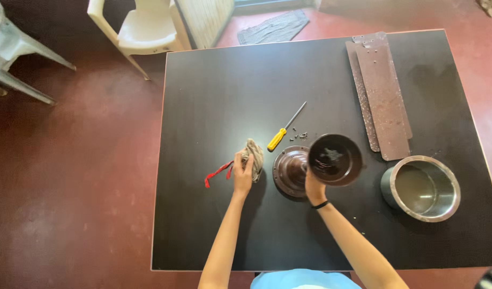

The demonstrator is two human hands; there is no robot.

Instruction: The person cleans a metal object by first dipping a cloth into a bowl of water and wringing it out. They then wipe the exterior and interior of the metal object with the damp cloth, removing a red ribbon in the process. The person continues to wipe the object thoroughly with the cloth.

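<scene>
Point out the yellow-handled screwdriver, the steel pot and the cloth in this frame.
Yellow-handled screwdriver [277, 139]: head view, on the yellow handle.
Steel pot [453, 182]: head view, on its right rim.
Cloth [255, 155]: head view, on the bunched part above the left hand [242, 174].

My dark rectangular table [213, 225] carries a yellow-handled screwdriver [284, 131], tiny loose screws [301, 136], a round brown metal motor housing [288, 171], stacked brown fan blades [382, 93], a steel pot [422, 188], and a red-trimmed beige rag [252, 158].
</scene>
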